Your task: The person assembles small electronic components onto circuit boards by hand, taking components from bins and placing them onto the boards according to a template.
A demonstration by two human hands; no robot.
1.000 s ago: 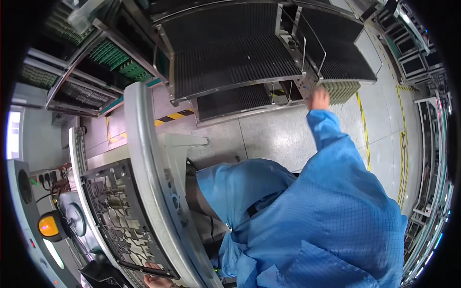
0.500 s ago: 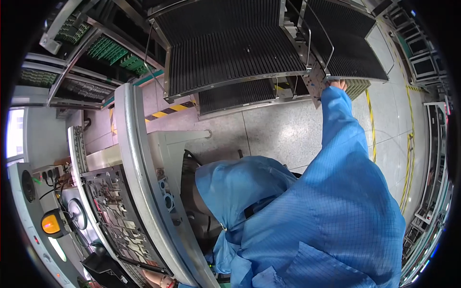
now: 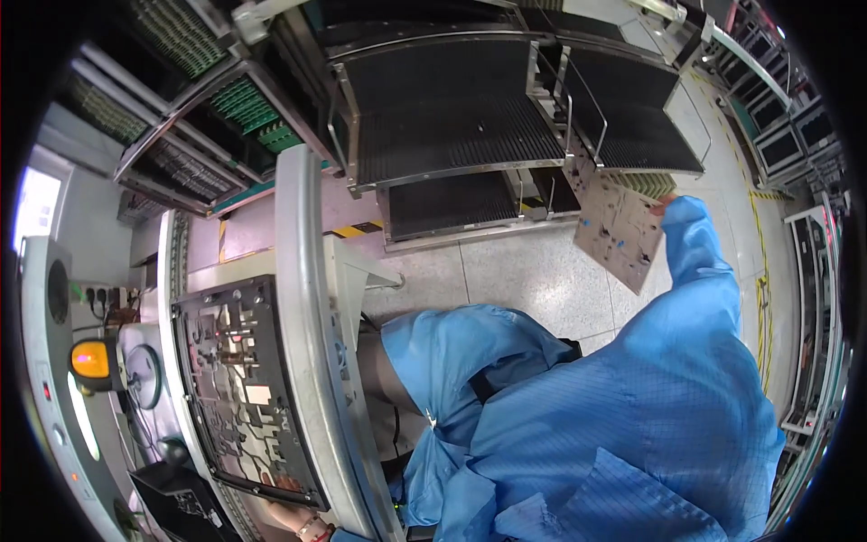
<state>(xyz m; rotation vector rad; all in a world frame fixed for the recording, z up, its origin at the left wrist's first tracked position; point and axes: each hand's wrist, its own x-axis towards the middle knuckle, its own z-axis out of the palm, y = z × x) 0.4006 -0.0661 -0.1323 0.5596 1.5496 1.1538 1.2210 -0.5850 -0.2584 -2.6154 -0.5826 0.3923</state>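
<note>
Head view: right hand (image 3: 666, 204) grasping tan circuit board (image 3: 619, 230) by its edge, right of upper centre; left hand (image 3: 289, 517) at black-framed fixture (image 3: 278, 379), lower left, grip can't be told.

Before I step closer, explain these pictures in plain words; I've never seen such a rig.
There is no robot: a person in a blue garment works barehanded. The pictures come from a fisheye camera worn on the head, looking down, so straight edges bend. The right hand holds a tan board by its edge, near a black ridged rack. The left hand is at the near end of a black-framed fixture beside a metal beam; its grip is unclear.
</note>
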